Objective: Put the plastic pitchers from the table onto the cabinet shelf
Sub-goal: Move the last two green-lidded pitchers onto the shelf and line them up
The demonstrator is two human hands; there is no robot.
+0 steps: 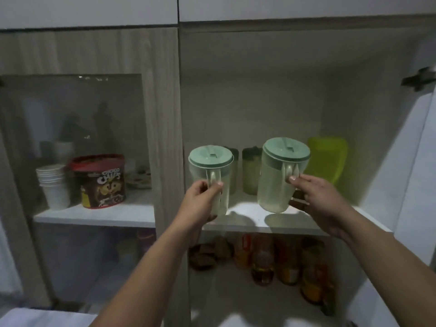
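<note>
Open cabinet shelving fills our view, and the white shelf (245, 220) on the open side is where both plastic pitchers are headed. Our left hand (200, 199) has its grip closed around the handle of the left pitcher (210, 175), whose base is hidden behind our fingers, so we cannot tell whether it is already resting near the front edge. Our right hand (316, 197) pinches the handle of the right pitcher (280, 175), which hangs tilted with its base just above the shelf, judging by the shadow below it. The risks, as we judge them: just beyond both grips stand two green tumblers (250, 173), and past the right grip leans a lime green container (330, 159) (all close behind the pitchers), so pushing either pitcher deeper could knock them over. Setting the right one down while tilted may make it rock or tip. Releasing the left one too near the shelf's front edge could drop it onto the bottles (283, 263) on the level under our hands.
</note>
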